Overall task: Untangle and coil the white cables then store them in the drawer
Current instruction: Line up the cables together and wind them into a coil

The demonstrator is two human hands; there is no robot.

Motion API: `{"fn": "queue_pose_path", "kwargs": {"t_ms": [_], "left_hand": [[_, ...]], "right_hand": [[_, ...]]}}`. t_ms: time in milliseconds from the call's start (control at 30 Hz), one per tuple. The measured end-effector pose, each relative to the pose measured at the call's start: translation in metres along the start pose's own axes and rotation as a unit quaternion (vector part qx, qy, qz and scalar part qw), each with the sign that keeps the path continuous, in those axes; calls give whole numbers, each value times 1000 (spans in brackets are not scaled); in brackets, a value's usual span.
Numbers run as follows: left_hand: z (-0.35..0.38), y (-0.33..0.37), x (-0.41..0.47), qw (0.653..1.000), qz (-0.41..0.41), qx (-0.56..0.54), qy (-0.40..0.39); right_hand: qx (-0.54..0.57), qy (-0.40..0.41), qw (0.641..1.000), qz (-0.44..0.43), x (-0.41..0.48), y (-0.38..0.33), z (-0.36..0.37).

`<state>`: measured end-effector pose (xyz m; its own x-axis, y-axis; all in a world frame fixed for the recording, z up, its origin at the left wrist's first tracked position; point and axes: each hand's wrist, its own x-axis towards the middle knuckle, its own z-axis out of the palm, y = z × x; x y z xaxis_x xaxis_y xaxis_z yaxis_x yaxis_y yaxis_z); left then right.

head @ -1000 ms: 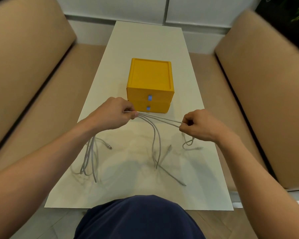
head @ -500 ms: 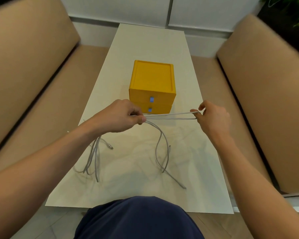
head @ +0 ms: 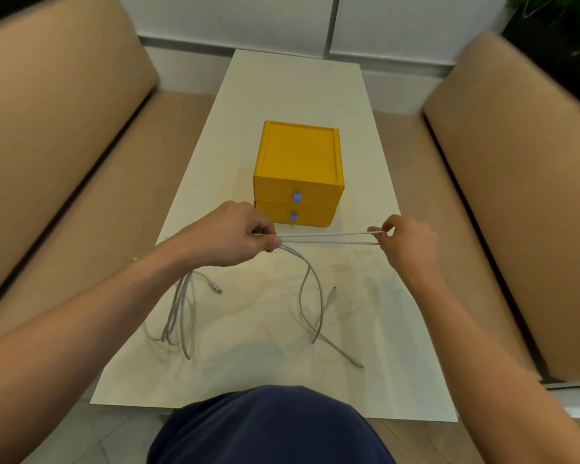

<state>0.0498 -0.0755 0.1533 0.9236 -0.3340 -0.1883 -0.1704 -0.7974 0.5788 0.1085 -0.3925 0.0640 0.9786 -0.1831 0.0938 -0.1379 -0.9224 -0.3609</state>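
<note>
Over middle of white table (head: 295,88), left hand (head: 228,236) grips white cables (head: 329,242), fingers curled tight round them. Right hand (head: 406,242) pinches loop end, thumb and finger clamped on it. Two strands stretch straight between hands. Rest of cables droop onto table toward near edge, one bunch by left edge. Yellow drawer box (head: 298,152) sits just behind hands, both drawers closed.

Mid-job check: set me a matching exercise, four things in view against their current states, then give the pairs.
1 left hand
2 right hand
3 yellow drawer unit
4 slack cable loops

A both drawers closed
B trailing onto the table
C pinches the far end of the taut cable strands
D grips where the strands gather

Pairs: 1-D, 2-C, 3-A, 4-B
</note>
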Motion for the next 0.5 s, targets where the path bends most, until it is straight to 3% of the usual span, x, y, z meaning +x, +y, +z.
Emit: {"fn": "queue_pose_path", "kwargs": {"t_ms": [100, 267, 400, 500], "left_hand": [[0, -7, 1, 1000, -11, 6, -2], [-1, -28, 7, 997, -67, 0, 32], [5, -22, 5, 999, -45, -4, -3], [6, -17, 1, 999, -28, -14, -15]], "right_hand": [[-40, 9, 999, -10, -2, 0, 1], [129, -15, 991, 29, -5, 0, 6], [-60, 6, 998, -16, -3, 7, 7], [-93, -2, 996, -15, -1, 14, 10]]}}
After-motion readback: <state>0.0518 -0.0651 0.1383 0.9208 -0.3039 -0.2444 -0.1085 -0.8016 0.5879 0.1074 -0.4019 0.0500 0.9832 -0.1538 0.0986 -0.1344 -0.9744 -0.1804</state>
